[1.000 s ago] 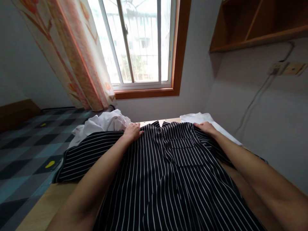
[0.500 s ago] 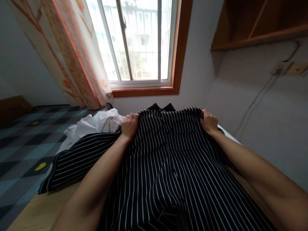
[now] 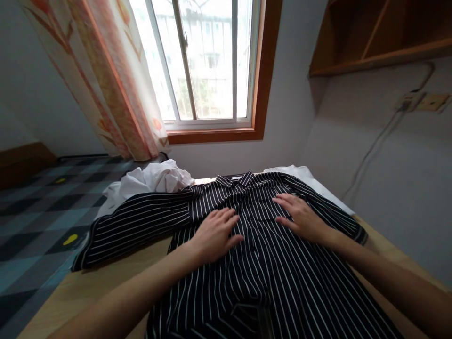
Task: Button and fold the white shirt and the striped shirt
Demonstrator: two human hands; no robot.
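Surface came first in my feed: pale wood (image 3: 81,287) running from the near edge to the wall under the window. The striped shirt (image 3: 268,273) lay spread front up over most of it, with its neck toward the window. Its long sleeve (image 3: 134,223) stretched out to my left and reached the surface's edge above the checkered floor (image 3: 35,221). A crumpled white garment (image 3: 155,181) sat just behind that sleeve, touching the shoulder, and a folded white cloth (image 3: 300,172) showed beyond the far right shoulder.

The left hand (image 3: 215,233) and the right hand (image 3: 302,216) rested palm down on the chest, near each other on either side of the button line. The fingers of both were spread wide and gripped nothing. The collar (image 3: 235,180) lay open just beyond them.

I judged the sleeve the weak point. With so much cloth at the edge and only flat palms on the fabric, any sideways push could drag the shirt off line. The slack bunched near the hem could also be pressed into creases.
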